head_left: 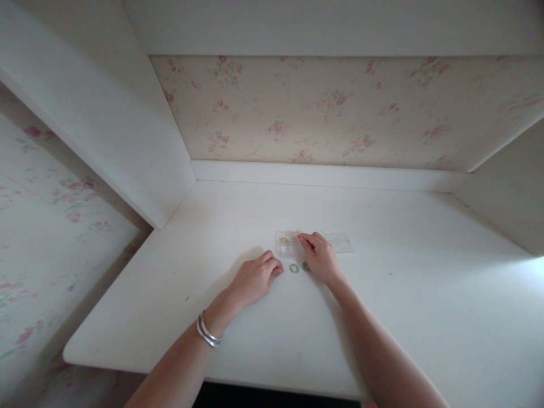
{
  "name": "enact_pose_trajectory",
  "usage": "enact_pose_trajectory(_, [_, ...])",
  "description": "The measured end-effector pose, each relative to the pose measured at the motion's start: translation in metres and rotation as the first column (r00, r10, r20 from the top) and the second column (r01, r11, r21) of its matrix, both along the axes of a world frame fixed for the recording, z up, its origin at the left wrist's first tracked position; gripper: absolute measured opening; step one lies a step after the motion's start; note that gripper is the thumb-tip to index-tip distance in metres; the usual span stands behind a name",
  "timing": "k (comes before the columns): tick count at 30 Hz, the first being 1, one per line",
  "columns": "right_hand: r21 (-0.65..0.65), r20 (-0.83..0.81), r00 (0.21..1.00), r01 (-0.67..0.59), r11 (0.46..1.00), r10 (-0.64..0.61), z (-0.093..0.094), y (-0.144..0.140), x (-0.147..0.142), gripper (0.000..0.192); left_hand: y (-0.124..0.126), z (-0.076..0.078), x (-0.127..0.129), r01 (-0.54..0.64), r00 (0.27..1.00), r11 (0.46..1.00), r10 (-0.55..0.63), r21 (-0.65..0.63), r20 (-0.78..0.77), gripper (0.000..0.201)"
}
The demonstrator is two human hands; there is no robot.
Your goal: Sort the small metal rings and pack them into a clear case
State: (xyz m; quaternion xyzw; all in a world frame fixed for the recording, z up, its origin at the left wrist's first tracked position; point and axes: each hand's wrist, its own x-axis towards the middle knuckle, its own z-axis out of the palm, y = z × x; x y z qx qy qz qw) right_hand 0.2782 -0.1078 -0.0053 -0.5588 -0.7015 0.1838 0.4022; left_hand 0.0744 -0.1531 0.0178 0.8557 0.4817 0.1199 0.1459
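A small clear plastic box sits on the white tabletop, its transparent lid folded out flat to the right. Something small and yellowish lies inside its left part. My right hand reaches over the box with thumb and fingers pinched at its right part; whatever they hold is too small to make out. Just below the box lie a pale green ring and a dark round piece, the latter partly covered by my right hand. To their left, my left hand rests on the table, fingers curled in, nothing visible in them.
The white desk is closed in by a low back ledge, a left side panel and a right panel. A tiny dark sliver lies at the left, a small speck at the right.
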Motion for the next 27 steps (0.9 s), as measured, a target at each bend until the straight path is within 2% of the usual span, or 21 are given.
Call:
enact_pose_trajectory(3, [-0.006, -0.013, 1.0, 0.016, 1.0, -0.016, 0.001, 0.0, -0.001, 0.031, 0.0, -0.001, 0.0, -0.01, 1.0, 1.0, 0.01, 0.003, 0.012, 0.024])
enact_pose_trajectory(9, [-0.02, -0.069, 0.99, 0.123, 0.992, -0.124, 0.0, 0.002, 0.0, 0.031, 0.001, -0.003, -0.001, -0.039, 0.997, 0.999, 0.039, -0.001, 0.06, 0.022])
enact_pose_trajectory(13, [-0.046, -0.115, 0.977, 0.176, 0.983, -0.18, -0.001, 0.004, 0.002, 0.032, 0.004, -0.004, -0.001, -0.071, 0.978, 0.997, 0.073, -0.018, 0.195, 0.023])
enact_pose_trajectory(19, [-0.086, -0.17, 0.963, 0.199, 0.976, -0.211, 0.001, 0.008, 0.009, 0.031, 0.013, 0.0, 0.0, -0.147, 0.897, 0.989, 0.144, -0.025, 0.418, 0.028])
enact_pose_trajectory(23, [-0.045, -0.171, 0.981, 0.084, 0.996, -0.09, 0.012, -0.002, 0.009, 0.029, 0.025, 0.011, 0.01, -0.206, 0.878, 0.978, 0.179, 0.014, 0.444, 0.03])
enact_pose_trajectory(25, [0.035, -0.064, 0.997, -0.036, 0.999, 0.038, 0.019, -0.012, 0.004, 0.026, 0.036, 0.017, 0.018, -0.197, 0.892, 0.979, 0.16, 0.046, 0.423, 0.029])
enact_pose_trajectory(27, [0.089, 0.109, 0.975, -0.205, 0.975, 0.195, 0.026, -0.025, -0.003, 0.024, 0.049, 0.02, 0.027, -0.173, 0.917, 0.983, 0.139, 0.057, 0.374, 0.028])
